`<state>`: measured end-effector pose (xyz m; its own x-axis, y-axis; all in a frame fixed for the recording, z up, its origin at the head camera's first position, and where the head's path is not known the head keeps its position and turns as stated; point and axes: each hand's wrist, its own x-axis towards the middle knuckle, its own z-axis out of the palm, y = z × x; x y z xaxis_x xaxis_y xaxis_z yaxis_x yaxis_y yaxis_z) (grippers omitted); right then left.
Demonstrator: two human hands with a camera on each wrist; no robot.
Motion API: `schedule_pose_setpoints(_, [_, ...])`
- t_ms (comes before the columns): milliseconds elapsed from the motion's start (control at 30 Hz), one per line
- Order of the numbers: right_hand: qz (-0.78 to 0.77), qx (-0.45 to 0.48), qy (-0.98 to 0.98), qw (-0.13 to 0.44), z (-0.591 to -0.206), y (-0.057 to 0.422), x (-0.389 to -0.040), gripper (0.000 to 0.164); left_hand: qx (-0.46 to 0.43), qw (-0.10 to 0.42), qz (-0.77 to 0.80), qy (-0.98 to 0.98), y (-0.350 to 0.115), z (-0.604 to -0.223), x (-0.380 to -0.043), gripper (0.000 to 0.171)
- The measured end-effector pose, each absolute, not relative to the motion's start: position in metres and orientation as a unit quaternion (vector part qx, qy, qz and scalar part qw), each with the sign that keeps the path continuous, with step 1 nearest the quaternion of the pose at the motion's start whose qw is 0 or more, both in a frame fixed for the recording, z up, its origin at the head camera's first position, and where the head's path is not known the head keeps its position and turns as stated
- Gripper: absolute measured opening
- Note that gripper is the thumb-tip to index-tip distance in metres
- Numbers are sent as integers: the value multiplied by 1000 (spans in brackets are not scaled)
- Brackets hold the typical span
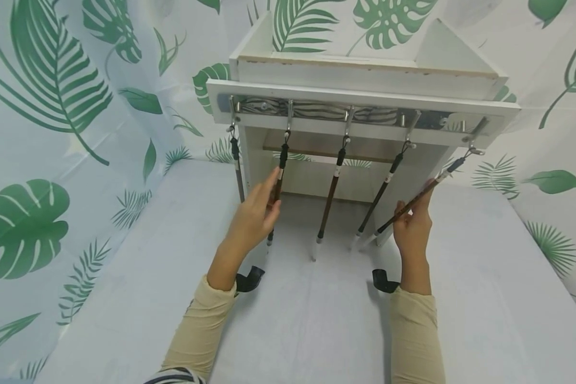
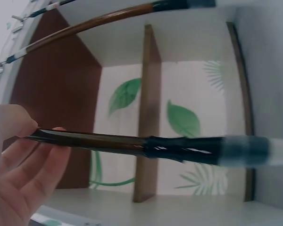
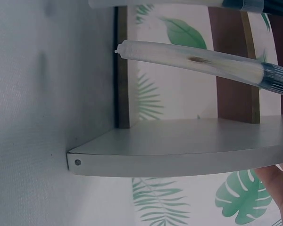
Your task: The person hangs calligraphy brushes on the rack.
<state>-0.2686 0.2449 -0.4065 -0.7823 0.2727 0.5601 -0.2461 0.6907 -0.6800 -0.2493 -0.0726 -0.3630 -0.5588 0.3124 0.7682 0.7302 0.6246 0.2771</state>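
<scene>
Several long brushes with brown handles hang by cords from metal hooks (image 1: 348,114) on a white rail. My left hand (image 1: 252,216) pinches the second brush from the left (image 2: 104,142), its thumb above and fingers below the handle in the left wrist view. Lower down, the brush's dark collar leads into a pale cap. My right hand (image 1: 413,224) is behind the rightmost brush (image 1: 417,197), which crosses in front of it with the fingers extended upward. In the right wrist view, only fingers (image 3: 276,183) show, below the shelf's side edge, apart from a brush's clear cap (image 3: 193,59).
Behind the brushes stands a white shelf unit (image 3: 179,165) with brown inner boards (image 2: 148,113). The middle brush (image 1: 331,200) hangs between both hands. A pale cloth (image 1: 307,320) covers the surface, and leaf-printed sheeting (image 1: 38,160) forms the backdrop.
</scene>
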Motion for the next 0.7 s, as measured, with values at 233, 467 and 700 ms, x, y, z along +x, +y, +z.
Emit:
schedule_pose_setpoints(233, [394,-8,-859,327,-407,246,-269,75,-320,346,-327,-819,-64,-373,-257,67])
schedule_pose_setpoints(467, [395,-7,-855,337,-407,246,-269,74,-305,323,-323,-836,-63,-388,-261,68])
schedule_pose_setpoints(700, [395,-11,-856,334,-409,245,-269,74,-285,268,-332,-858,-62,-402,-261,71])
